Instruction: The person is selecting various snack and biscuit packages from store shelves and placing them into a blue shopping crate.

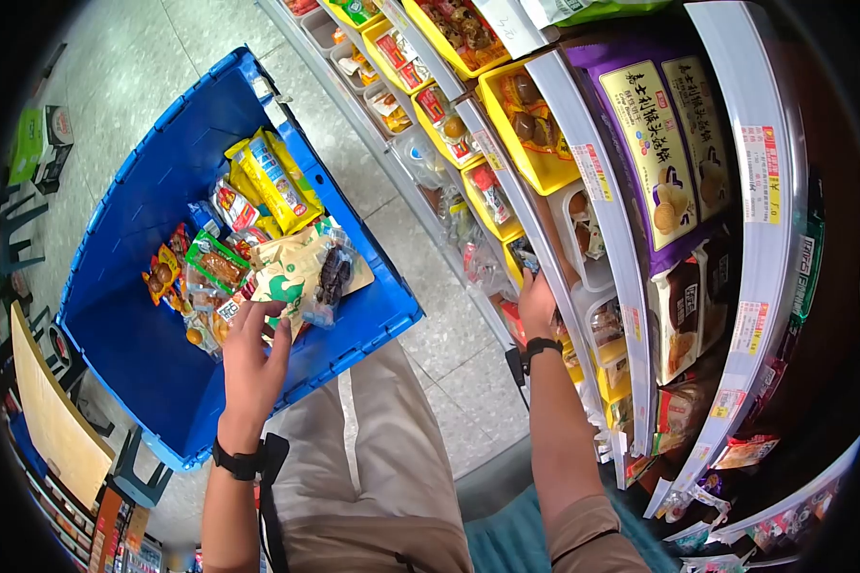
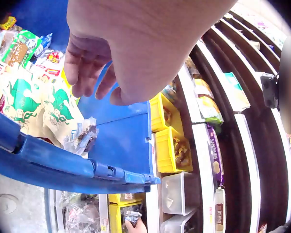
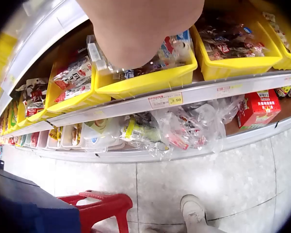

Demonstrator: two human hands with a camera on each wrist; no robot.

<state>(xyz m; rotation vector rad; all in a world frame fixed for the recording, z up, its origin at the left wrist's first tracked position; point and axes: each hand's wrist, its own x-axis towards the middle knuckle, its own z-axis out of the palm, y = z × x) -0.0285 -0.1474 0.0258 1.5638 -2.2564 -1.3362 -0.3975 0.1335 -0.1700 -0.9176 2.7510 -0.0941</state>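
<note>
A blue crate [image 1: 162, 181] holds many snack packets, among them a yellow bag [image 1: 272, 181], a green packet [image 1: 217, 262] and a beige bag with green print [image 1: 291, 272]. My left hand [image 1: 253, 358] hovers by the crate's near side, over the packets; in the left wrist view the same hand [image 2: 121, 48] has loosely bent fingers and nothing in them. My right hand [image 1: 537, 310] reaches into a yellow shelf bin. The left wrist view shows its fingertips pinching a small packet [image 2: 132, 216]. From the right wrist, the hand [image 3: 140, 34] covers the bin [image 3: 150, 80], fingertips hidden.
Shelf rows with price strips [image 1: 597, 172] rise on the right, carrying yellow bins and a purple bag [image 1: 645, 143]. Below the right hand are plastic-wrapped goods [image 3: 194, 126] and a red box [image 3: 258, 109]. A red stool [image 3: 104, 206] stands on the tiled floor.
</note>
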